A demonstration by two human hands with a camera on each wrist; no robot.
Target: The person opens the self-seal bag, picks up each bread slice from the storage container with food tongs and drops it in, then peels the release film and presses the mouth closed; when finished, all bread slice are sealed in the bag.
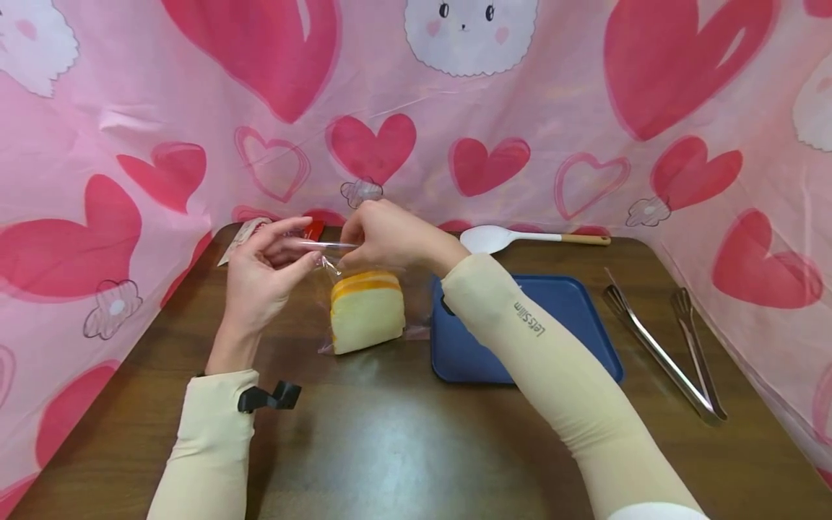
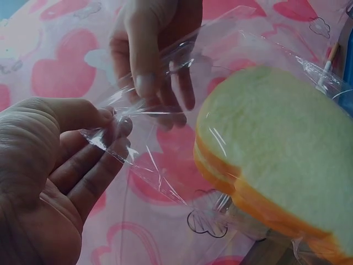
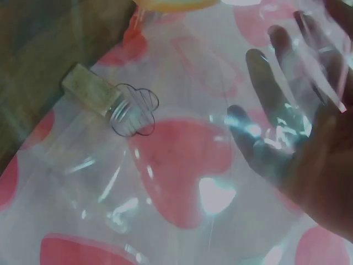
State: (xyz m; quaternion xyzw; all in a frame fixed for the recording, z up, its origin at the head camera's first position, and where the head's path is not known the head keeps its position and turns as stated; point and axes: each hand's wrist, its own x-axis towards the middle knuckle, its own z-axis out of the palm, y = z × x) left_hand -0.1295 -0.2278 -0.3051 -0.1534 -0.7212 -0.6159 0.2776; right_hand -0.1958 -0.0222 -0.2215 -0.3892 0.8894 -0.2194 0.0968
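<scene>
A clear plastic bag (image 2: 160, 182) with thick bread slices (image 1: 367, 314) inside hangs tilted between my hands. The bread has a pale face and an orange crust. My left hand (image 1: 256, 278) pinches the bag's mouth between thumb and fingertips. On the other side of the mouth, my right hand (image 1: 386, 231) curls its thumb and fingers at the film, and the edge stretches straight between both hands. Several right fingers (image 2: 183, 88) show through the plastic in the left wrist view. Glare on the film blurs the fingers (image 3: 262, 74) in the right wrist view.
A blue tray (image 1: 585, 325) lies right of the bread, partly under my right forearm. Behind it is a white spoon (image 1: 487, 238) with a wooden handle end. Metal tongs (image 1: 669, 357) lie at the table's right. A paper packet (image 1: 245, 238) sits at the back left.
</scene>
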